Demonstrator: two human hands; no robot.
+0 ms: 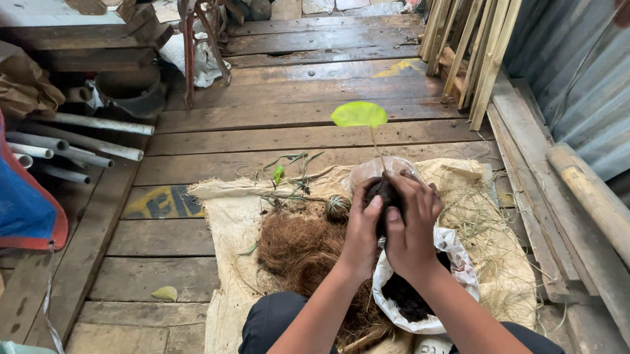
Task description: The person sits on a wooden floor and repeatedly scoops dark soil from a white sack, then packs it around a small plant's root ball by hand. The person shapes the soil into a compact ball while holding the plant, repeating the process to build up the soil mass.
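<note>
Both hands press a dark ball of soil (pixel 384 192) with a thin plant in it (one big green leaf (pixel 359 114) on top). The left hand (pixel 362 231) grips it from 9 o'clock, the right hand (pixel 412 225) from 3 o'clock. A white bag of soil (pixel 449 249) sits at 6 o'clock, brown fibre (pixel 298 248) at 8 o'clock, all on a sack (pixel 233 220) on the wooden floor (pixel 287 97).

Bare forearms without sleeves lead to the left hand (pixel 362 234) and right hand (pixel 411 226); dark trousers (pixel 273 324) cover the knees.

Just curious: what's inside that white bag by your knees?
Dark soil fills the white bag. The right hand and forearm cover part of its opening, so how full it is stays hidden.
</note>
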